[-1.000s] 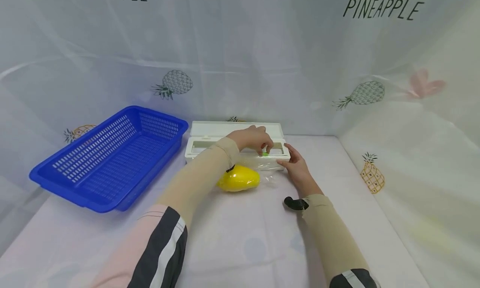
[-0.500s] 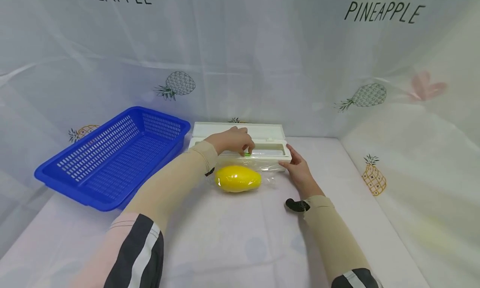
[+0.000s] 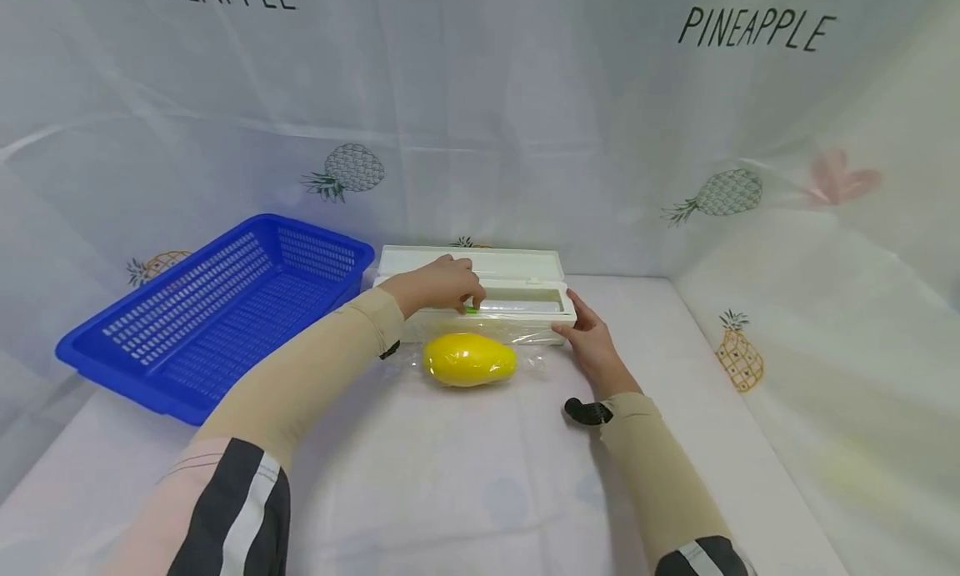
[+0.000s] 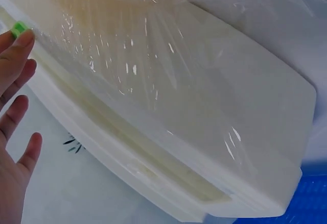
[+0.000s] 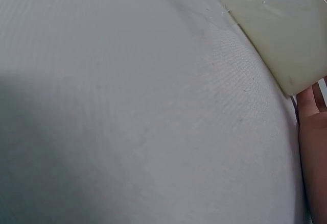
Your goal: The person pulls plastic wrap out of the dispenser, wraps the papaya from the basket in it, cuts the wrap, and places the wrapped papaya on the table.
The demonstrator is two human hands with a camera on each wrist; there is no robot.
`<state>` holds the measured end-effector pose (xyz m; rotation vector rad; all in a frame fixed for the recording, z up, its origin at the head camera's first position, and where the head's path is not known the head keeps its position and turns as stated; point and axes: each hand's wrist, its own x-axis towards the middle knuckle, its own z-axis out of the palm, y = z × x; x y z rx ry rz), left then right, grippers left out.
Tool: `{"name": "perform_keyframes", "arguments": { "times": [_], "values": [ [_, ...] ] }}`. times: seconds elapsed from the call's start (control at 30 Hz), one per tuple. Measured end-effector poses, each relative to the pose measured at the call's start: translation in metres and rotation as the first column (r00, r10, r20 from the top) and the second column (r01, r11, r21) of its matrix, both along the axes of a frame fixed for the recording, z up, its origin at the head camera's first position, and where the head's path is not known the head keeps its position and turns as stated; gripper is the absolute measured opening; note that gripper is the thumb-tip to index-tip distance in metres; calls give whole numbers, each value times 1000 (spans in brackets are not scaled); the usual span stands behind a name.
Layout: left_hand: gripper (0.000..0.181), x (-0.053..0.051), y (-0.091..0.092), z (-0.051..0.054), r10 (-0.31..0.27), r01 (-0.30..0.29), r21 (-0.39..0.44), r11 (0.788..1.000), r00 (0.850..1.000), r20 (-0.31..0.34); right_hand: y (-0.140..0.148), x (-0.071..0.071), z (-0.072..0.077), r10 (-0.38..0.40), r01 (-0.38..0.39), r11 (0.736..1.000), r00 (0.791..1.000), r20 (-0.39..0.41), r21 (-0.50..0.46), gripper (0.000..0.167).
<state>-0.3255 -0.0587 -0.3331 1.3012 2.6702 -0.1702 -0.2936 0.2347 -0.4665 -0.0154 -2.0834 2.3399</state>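
Observation:
A white cling film dispenser (image 3: 487,263) lies at the back of the table with its lid raised. My left hand (image 3: 438,284) pinches a small green slide cutter (image 4: 19,28) on the dispenser's edge, between thumb and forefinger; the other fingers are spread apart in the left wrist view. Around the dispenser's right end, my right hand (image 3: 592,347) grips with the thumb in front and fingers behind. Clear cling film (image 4: 133,66) drapes from the slot down the front. It reaches a yellow mango-shaped fruit (image 3: 468,359), which looks shiny under film.
A blue plastic basket (image 3: 225,393) stands at the left, close to the dispenser's left end. A white cloth (image 3: 450,476) covers the table. Behind and to the right hangs a pineapple-print curtain (image 3: 525,142).
My left hand has slid leftward along the dispenser with the green slide cutter, from near the right end to past the middle. The right hand keeps its grip on the end.

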Motion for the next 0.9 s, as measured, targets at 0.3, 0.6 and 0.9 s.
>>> {"name": "perform_keyframes", "arguments": {
  "times": [0.3,0.6,0.9],
  "values": [
    [19,8,-34,6,32,-32,-8,999,999,10,0,0,-1,-9,9,1000,1000,4,11,79],
    [20,13,-57,9,45,-44,-25,999,999,8,-2,-1,-2,-5,5,1000,1000,7,-8,79],
    [20,10,-80,1,68,-69,-35,997,997,-24,1,-1,-3,-18,18,999,1000,7,34,78]
  ]
}}
